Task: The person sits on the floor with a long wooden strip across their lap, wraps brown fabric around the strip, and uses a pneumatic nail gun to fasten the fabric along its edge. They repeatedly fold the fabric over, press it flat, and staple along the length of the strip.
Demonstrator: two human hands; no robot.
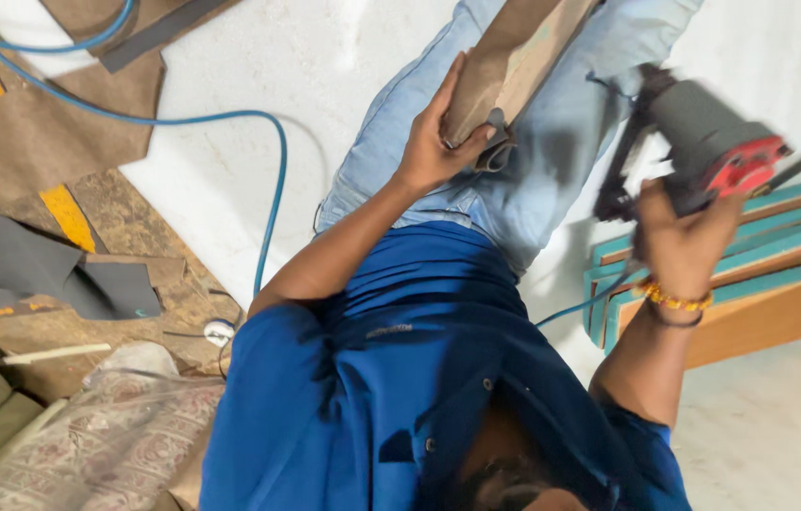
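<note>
My left hand (433,142) is closed on the lower end of a brown wooden board (514,57) that rests along my thigh in light blue jeans (561,161). My right hand (684,237), with a beaded bracelet on its wrist, grips a grey and red air-powered tool (717,142) lifted to the right of my leg. The tool is blurred by motion. A thin blue hose (580,305) runs from below the tool toward my blue shirt (400,378).
A blue air hose (272,189) loops over the white floor at left. Brown sheet pieces (31,132) and grey fabric (41,260) lie at left, a patterned cushion (107,445) at bottom left. Stacked teal-edged wooden panels (779,274) sit at right.
</note>
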